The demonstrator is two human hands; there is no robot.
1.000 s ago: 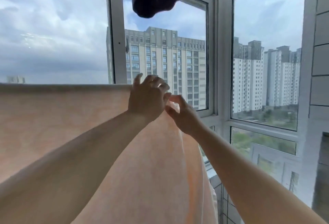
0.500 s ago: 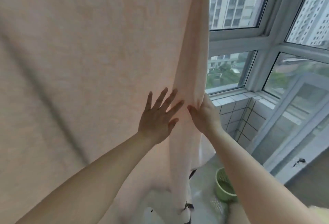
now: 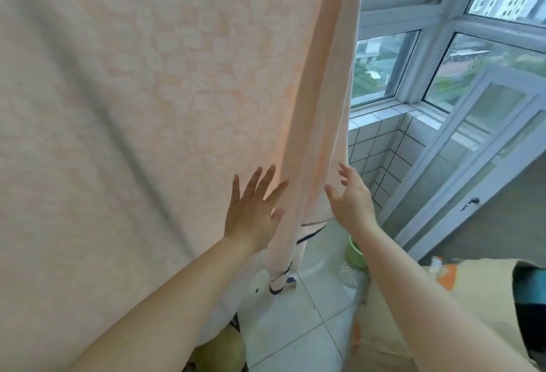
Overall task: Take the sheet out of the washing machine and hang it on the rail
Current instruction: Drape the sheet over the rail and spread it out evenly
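- Sheet (image 3: 153, 111): a pale peach cloth with a faint leaf pattern, hanging straight down and filling the left and middle of the view. Its long axis runs vertically; the rail above is out of frame. Its right side is gathered into a bunched fold (image 3: 319, 147) that drops toward the tiled floor (image 3: 313, 312), so I judge the hanging done apart from spreading this edge.
- Window (image 3: 387, 67): it stands behind and to the right of the cloth, well apart from both hands.
- Left hand (image 3: 254, 212): fingers straight and spread, released, with the palm facing the flat face of the cloth just left of the fold. It seems to be pressing or brushing the fabric (contact cannot be settled from this angle).
- Right hand (image 3: 351, 197): opened wide with the fingers loosely fanned, grasping nothing, at the fold's right edge with the fingertips very near or just touching it.
- The deciding relation: the fold lies between the two hands, directly ahead of them at the same height, and neither is clearly nearer. Smoothing it would likely need the right hand to draw that edge rightward while the left steadies the flat face.
- Green bowl (image 3: 353, 250): it sits on the floor below the right forearm.
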